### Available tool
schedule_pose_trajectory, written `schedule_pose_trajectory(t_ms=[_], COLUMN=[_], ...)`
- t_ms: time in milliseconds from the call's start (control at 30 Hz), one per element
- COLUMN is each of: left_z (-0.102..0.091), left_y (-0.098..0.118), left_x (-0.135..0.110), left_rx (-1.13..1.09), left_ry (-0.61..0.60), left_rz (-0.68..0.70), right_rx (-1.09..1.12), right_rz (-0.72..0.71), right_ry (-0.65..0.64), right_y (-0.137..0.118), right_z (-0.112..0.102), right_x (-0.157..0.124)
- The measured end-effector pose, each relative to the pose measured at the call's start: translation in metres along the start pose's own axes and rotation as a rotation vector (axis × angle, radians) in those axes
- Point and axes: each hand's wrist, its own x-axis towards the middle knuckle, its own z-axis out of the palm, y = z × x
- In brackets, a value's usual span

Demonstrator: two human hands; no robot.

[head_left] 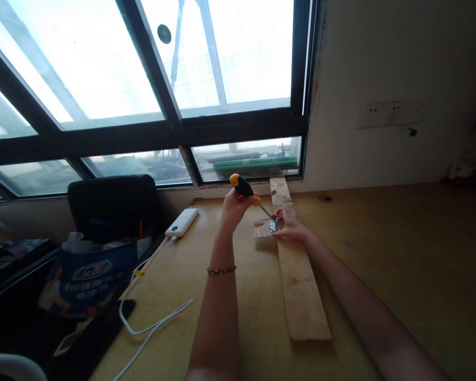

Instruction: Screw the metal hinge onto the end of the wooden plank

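A long wooden plank lies on the wooden desk, running away from me towards the window. My left hand is closed round the black and orange handle of a screwdriver, whose tip points down at a small metal hinge at the plank's left edge. A small wood piece lies beside the hinge on the left. My right hand rests on the plank with its fingers pressed against the hinge. A bead bracelet sits on my left wrist.
A white power bank with a white cable lies on the desk's left part. A black chair and a blue bag stand left of the desk. A loose screw lies to the right. Wall sockets are above.
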Motion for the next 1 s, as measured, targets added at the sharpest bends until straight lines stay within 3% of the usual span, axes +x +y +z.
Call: schedule_pose_trajectory(t_ms=[167, 433, 1000], left_z=[-0.0093, -0.0099, -0.002], left_y=[0.0114, 0.0121, 0.004], left_x=[-0.0046, -0.0057, -0.0033], left_rx=[0.016, 0.035, 0.055], left_ry=[0.025, 0.034, 0.04], left_rz=[-0.082, -0.149, -0.146], right_rx=[-0.002, 0.026, 0.058], right_rz=[-0.016, -0.003, 0.003], right_ry=[0.007, 0.012, 0.022], right_y=[-0.0024, 0.0018, 0.0008], right_z=[-0.0006, 0.0014, 0.0015], right_x=[-0.0005, -0.0002, 0.0002])
